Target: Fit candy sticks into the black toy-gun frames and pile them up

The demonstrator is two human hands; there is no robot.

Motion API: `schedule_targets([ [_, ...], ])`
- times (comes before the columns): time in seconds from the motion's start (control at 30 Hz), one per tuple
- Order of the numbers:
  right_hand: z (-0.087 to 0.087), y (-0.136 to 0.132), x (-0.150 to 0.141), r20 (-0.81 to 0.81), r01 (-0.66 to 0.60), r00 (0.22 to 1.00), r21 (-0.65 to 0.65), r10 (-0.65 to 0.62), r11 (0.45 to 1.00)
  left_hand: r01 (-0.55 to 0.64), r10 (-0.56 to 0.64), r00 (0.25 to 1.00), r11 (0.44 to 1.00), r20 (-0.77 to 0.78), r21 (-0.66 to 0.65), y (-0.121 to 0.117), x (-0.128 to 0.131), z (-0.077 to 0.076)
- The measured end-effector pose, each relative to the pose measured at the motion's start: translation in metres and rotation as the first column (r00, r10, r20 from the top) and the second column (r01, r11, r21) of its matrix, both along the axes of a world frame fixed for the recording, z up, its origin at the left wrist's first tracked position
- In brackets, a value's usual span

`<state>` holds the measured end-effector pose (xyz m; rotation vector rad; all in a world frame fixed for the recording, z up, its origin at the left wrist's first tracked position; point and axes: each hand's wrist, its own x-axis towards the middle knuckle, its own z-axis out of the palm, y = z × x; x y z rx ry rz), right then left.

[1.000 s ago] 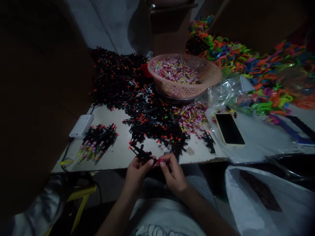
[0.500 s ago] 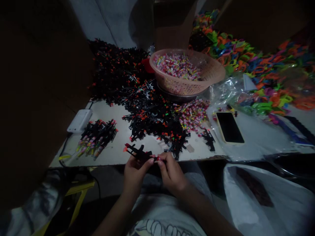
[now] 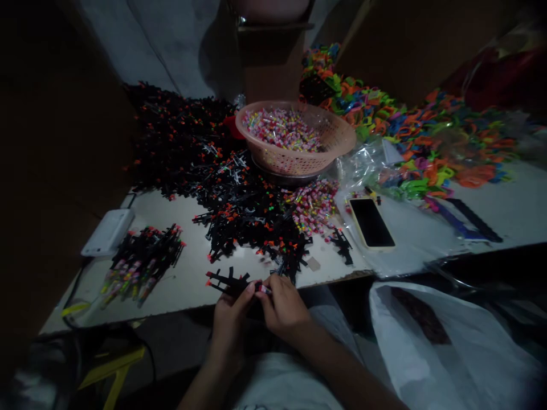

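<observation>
My left hand is closed around a small black toy gun, its orange-red tip pointing left, just over the table's front edge. At the gun's rear end, my right hand pinches a short pink-and-white tube that touches or sits against the gun; how far it is seated is hidden by the fingers. Beyond my hands spreads a heap of black toy guns with orange tips. A smaller pile of pink and yellow tubes lies to its right. Guns with tubes attached form a bundle at left.
A pink basket full of tubes stands behind the heap. A phone lies on clear plastic at right, with colourful plastic pieces behind. A white device sits at left; a white bag hangs open below the table's edge.
The view has shifted, so the table appears farther left. My right hand's pinch is now closer against the gun's rear, with a pink-and-white tube showing there. My left hand keeps its hold.
</observation>
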<state>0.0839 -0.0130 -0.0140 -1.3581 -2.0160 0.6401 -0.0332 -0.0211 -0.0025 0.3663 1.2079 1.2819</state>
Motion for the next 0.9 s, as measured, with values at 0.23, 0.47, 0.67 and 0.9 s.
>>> schedule_targets([
  [0.23, 0.015, 0.040, 0.033, 0.012, 0.012, 1.000, 0.205, -0.015, 0.979, -0.095, 0.129, 0.925, 0.989, -0.357, 0.110, 0.022, -0.040, 0.006],
  [0.47, 0.002, 0.106, 0.117, 0.428, 0.504, 0.733, 0.182, -0.529, 0.844, -0.041, 0.127, -0.032, 0.991, -0.991, 0.129, 0.070, -0.174, 0.031],
  [0.67, -0.019, 0.103, 0.114, 0.458, 0.443, 0.752, 0.182, -0.474, 0.878, -0.114, -0.048, -0.321, 0.993, -0.946, -0.012, 0.077, -0.191, 0.024],
  [0.9, -0.008, 0.084, 0.104, 0.040, 0.376, 0.918, 0.227, -0.394, 0.898, 0.331, -0.047, -0.211, 0.936, -0.976, -0.117, 0.084, -0.103, -0.013],
])
